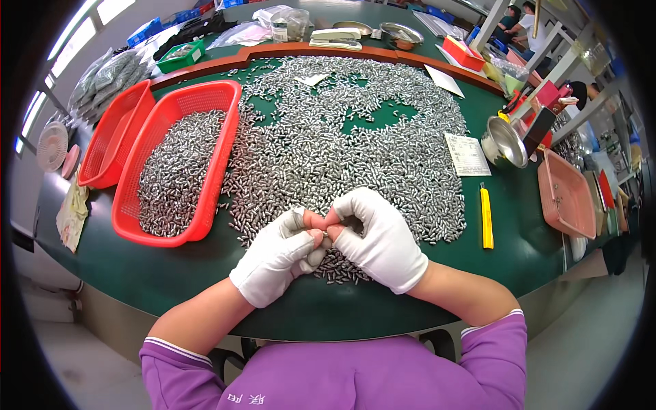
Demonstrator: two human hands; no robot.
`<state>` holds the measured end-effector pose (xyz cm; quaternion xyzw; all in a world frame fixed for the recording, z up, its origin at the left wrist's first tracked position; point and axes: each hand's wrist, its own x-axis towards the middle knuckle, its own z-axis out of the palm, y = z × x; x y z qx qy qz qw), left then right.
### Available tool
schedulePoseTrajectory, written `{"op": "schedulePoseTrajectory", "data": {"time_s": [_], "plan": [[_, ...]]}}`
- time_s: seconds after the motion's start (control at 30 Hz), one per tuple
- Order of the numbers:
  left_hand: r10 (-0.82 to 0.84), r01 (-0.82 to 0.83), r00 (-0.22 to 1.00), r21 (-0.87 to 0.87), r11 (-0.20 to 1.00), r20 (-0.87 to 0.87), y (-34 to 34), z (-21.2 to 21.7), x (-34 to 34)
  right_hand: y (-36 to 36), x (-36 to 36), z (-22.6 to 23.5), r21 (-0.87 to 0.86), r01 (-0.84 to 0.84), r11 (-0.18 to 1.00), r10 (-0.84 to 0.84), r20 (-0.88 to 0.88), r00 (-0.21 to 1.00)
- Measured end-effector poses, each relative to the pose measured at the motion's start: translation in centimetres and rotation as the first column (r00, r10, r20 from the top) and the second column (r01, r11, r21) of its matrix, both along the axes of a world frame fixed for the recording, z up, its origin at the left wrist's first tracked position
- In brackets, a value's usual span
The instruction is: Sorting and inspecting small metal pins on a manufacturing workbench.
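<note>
My left hand (280,256) and my right hand (379,239) meet at the near edge of a wide spread of small silvery metal parts (355,160). Both wear white gloves with bare thumb and forefinger tips. The fingers of each hand are pinched, and the fingertips touch or nearly touch. Whatever lies between them is too small or hidden to make out. More of the bullet-shaped parts lie on the table under and between my hands. To the left stands a red perforated basket (179,240), partly filled with the same parts.
Beside it, further left, is a second red basket (102,154). On the right lie a yellow-handled cutter (486,217), a printed slip (467,154), a metal bowl (502,142) and a pink tray (567,195). A brown raised edge (273,50) bounds the table's back; people sit beyond, far right.
</note>
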<state>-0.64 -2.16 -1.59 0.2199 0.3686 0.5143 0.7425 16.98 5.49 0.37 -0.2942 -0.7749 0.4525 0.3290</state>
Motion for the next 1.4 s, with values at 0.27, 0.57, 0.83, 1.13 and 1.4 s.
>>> {"op": "schedulePoseTrajectory", "data": {"time_s": [0.27, 0.57, 0.83, 1.13, 1.4], "plan": [[-0.061, 0.049, 0.962, 0.052, 0.997, 0.267, 0.3, -0.9, -0.6, 0.2, 0.1, 0.5, 0.079, -0.045, 0.996, 0.046, -0.003, 0.999], [-0.026, 0.025, 0.999, 0.012, 1.000, 0.032, 0.1, 0.4, 0.3, 1.1, 0.6, 0.4, 0.181, -0.088, 0.980, 0.089, 0.002, 0.996], [-0.005, 0.000, 0.997, 0.080, 0.997, 0.071, 0.1, 0.1, 0.1, 4.9, 2.5, -0.8, 0.584, -0.122, 0.802, -0.218, 0.477, 0.851], [-0.016, 0.011, 0.997, 0.070, 0.998, 0.072, 0.2, 0.2, 0.0, 4.9, 1.9, -0.9, 0.531, -0.179, 0.828, -0.221, 0.603, 0.766], [-0.092, 0.086, 0.986, 0.048, 0.995, 0.139, 0.1, 0.2, 0.2, 3.0, 0.9, 1.0, 0.233, -0.174, 0.957, 0.172, 0.026, 0.985]]}}
